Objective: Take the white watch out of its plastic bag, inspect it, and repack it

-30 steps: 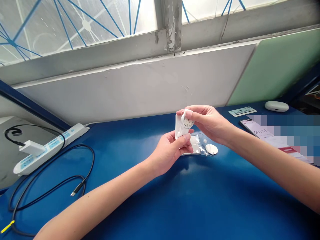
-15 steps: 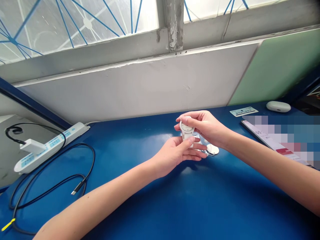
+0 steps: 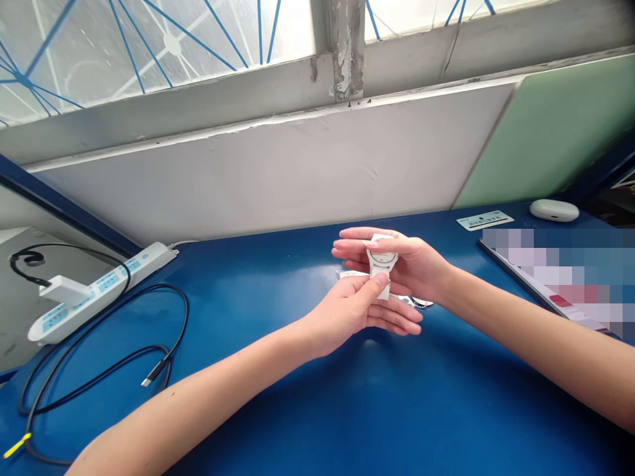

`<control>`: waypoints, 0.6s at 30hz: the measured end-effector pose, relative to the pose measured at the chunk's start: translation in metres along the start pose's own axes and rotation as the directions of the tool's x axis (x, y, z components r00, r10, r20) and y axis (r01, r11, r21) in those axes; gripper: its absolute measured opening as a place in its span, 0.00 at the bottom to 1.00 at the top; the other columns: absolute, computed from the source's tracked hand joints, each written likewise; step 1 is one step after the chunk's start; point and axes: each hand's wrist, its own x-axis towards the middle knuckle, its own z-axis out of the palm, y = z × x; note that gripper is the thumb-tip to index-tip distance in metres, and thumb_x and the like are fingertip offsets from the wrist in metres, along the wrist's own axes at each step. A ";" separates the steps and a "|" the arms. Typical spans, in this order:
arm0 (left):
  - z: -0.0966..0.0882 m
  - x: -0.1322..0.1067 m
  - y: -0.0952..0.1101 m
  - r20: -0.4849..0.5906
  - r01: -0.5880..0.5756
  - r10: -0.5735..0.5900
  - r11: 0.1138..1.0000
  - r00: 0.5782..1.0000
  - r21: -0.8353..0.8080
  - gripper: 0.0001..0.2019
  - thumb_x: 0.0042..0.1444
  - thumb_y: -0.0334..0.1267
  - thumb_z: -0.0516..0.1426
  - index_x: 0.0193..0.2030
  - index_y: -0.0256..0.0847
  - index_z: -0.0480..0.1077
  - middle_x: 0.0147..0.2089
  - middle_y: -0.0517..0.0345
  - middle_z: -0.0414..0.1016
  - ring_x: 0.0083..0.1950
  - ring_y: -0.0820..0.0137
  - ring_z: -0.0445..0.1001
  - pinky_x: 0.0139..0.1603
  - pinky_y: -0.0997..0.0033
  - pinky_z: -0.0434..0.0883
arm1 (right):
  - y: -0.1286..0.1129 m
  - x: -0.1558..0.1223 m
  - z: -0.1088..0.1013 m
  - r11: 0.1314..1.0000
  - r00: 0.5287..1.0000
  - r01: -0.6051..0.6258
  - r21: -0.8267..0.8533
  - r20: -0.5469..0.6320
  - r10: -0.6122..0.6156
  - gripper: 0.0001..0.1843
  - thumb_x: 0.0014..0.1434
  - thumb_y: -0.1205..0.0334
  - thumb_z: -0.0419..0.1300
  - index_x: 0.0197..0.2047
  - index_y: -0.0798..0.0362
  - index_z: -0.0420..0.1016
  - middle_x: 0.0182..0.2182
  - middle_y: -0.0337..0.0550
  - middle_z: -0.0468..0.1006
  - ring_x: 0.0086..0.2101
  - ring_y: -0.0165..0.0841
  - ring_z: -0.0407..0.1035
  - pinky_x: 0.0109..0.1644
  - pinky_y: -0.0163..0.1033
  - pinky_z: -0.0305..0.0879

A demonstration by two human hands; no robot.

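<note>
Left hand pinching, right hand loosely clasping watch, fingers extended, toward desk's back edge. Slackening thumbs could be dropping it.

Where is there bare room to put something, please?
The tabletop is bare between the black cable and left hand, and between left forearm and right forearm. It's crowded around the wristwatch and by the smartphone and earbud case.

A glossy blue table spreads beneath the left hand and right hand. Beyond them stands a pale wall panel, with a green panel farther right; high above, bright windows show blue lines.
</note>
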 end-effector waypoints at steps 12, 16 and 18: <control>-0.005 0.003 -0.002 -0.005 0.066 -0.066 0.998 0.998 -0.020 0.24 0.56 0.54 0.66 0.45 0.33 0.76 0.38 0.45 0.81 0.40 0.61 0.83 0.47 0.61 0.76 | -0.011 -0.001 0.000 1.000 0.999 -0.005 0.009 0.041 0.005 0.18 0.59 0.73 0.60 0.51 0.53 0.80 0.54 0.49 0.82 0.54 0.38 0.76 0.60 0.41 0.70; -0.005 0.004 -0.003 -0.026 0.045 -0.046 0.999 0.999 -0.023 0.22 0.57 0.53 0.65 0.43 0.32 0.76 0.39 0.45 0.81 0.40 0.62 0.82 0.48 0.62 0.75 | -0.013 -0.001 0.001 0.999 0.999 -0.030 0.010 0.017 0.030 0.16 0.59 0.71 0.59 0.49 0.54 0.80 0.52 0.50 0.83 0.53 0.40 0.76 0.61 0.45 0.70; -0.006 0.005 -0.004 -0.050 0.021 -0.022 0.999 0.999 -0.026 0.21 0.58 0.53 0.65 0.42 0.32 0.76 0.40 0.44 0.81 0.40 0.62 0.82 0.48 0.62 0.75 | -0.015 -0.001 0.001 0.999 0.999 -0.043 0.001 0.015 0.043 0.15 0.61 0.68 0.58 0.48 0.54 0.81 0.51 0.50 0.83 0.53 0.40 0.76 0.61 0.47 0.69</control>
